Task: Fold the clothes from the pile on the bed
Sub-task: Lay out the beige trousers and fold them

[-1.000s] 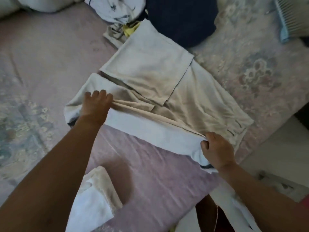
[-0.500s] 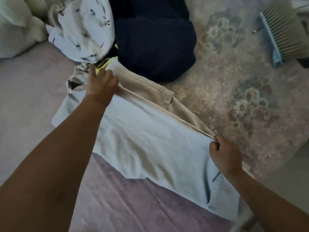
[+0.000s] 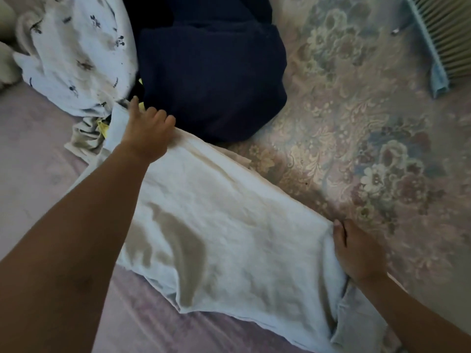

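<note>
A pale white garment (image 3: pixel 229 225) lies spread on the bed, folded over on itself so its white side faces up. My left hand (image 3: pixel 147 131) reaches far forward and holds the garment's far corner, knuckles bent, right against the pile. My right hand (image 3: pixel 356 250) grips the garment's right-hand edge near the side of the bed, thumb on top. The pile sits just beyond: a navy garment (image 3: pixel 211 80), a white flower-print garment (image 3: pixel 76 59), and a yellow piece (image 3: pixel 104 127) and a crumpled beige cloth (image 3: pixel 81 138) peeking out beneath.
The bed carries a pink flowered cover (image 3: pixel 356 149). A brush with a blue back (image 3: pixel 435 47) lies at the far right. A pale pillow (image 3: pixel 7 59) shows at the far left edge. The bed's side drops off at the lower right (image 3: pixel 438 309).
Both hands have carried the garment's near edge away from me and laid it over the far half, covering the beige side. The view has tilted toward the pile.
</note>
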Demonstrator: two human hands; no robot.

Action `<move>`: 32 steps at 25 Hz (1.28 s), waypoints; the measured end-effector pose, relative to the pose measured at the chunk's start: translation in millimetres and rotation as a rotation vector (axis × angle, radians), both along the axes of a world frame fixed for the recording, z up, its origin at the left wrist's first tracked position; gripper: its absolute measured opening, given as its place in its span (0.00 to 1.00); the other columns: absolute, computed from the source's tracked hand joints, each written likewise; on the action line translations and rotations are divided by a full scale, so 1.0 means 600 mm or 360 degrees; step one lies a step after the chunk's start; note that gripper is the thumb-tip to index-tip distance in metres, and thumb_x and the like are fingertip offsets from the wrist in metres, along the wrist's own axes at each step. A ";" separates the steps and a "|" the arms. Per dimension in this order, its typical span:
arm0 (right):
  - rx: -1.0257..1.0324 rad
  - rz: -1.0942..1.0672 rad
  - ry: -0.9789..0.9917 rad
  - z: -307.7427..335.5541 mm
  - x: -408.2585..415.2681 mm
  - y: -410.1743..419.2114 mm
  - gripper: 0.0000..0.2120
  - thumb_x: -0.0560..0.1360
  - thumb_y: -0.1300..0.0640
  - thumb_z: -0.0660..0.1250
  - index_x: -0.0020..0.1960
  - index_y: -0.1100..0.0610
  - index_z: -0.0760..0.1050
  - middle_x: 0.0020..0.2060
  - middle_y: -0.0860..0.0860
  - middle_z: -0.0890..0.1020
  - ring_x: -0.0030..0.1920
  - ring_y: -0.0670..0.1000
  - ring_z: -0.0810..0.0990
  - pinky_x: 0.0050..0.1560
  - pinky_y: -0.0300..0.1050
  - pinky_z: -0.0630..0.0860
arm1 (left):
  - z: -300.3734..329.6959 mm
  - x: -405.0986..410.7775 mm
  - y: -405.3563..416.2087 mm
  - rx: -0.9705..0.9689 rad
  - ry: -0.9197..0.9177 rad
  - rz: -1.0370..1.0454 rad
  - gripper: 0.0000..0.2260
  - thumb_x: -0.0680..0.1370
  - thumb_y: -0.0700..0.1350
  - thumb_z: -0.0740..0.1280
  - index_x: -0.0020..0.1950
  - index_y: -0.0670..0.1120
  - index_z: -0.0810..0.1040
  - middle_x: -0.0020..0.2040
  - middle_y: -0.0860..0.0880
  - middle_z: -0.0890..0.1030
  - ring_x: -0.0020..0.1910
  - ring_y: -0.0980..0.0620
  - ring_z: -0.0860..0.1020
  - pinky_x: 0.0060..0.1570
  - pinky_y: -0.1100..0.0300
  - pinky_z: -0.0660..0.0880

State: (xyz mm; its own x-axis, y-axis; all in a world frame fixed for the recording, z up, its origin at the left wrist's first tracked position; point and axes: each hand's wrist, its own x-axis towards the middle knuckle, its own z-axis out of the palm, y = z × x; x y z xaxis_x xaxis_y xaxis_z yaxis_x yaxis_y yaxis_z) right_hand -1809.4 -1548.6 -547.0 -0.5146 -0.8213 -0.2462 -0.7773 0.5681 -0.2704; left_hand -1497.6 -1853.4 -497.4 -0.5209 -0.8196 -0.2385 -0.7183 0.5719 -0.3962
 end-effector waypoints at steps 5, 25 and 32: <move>-0.0125 0.0141 -0.0022 -0.008 0.014 0.015 0.25 0.76 0.49 0.49 0.36 0.64 0.76 0.29 0.60 0.77 0.30 0.61 0.77 0.31 0.46 0.70 | 0.008 -0.009 -0.023 0.0319 -0.0126 0.0013 0.11 0.75 0.39 0.61 0.56 0.40 0.74 0.54 0.42 0.74 0.56 0.40 0.72 0.64 0.47 0.61; 0.0210 0.0159 -0.0481 0.020 -0.003 0.017 0.23 0.77 0.58 0.66 0.27 0.54 0.59 0.27 0.53 0.65 0.31 0.51 0.66 0.33 0.38 0.60 | 0.008 0.015 0.026 0.0742 -0.0121 0.0228 0.16 0.76 0.39 0.64 0.63 0.43 0.65 0.60 0.44 0.72 0.59 0.43 0.73 0.50 0.51 0.69; 0.0071 0.0023 -0.0603 0.034 -0.009 0.021 0.19 0.75 0.59 0.68 0.29 0.61 0.66 0.29 0.55 0.67 0.33 0.51 0.70 0.37 0.40 0.64 | 0.009 0.040 0.024 0.0380 -0.0106 -0.0141 0.15 0.76 0.38 0.63 0.62 0.44 0.67 0.56 0.46 0.75 0.55 0.43 0.75 0.59 0.48 0.64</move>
State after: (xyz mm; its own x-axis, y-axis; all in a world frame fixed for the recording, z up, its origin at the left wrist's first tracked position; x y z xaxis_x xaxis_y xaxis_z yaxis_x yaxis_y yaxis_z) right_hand -1814.6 -1535.9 -526.3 -0.3686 -0.8121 -0.4524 -0.6350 0.5754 -0.5155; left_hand -1473.7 -1838.9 -492.3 -0.5647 -0.6878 -0.4561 -0.6380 0.7144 -0.2873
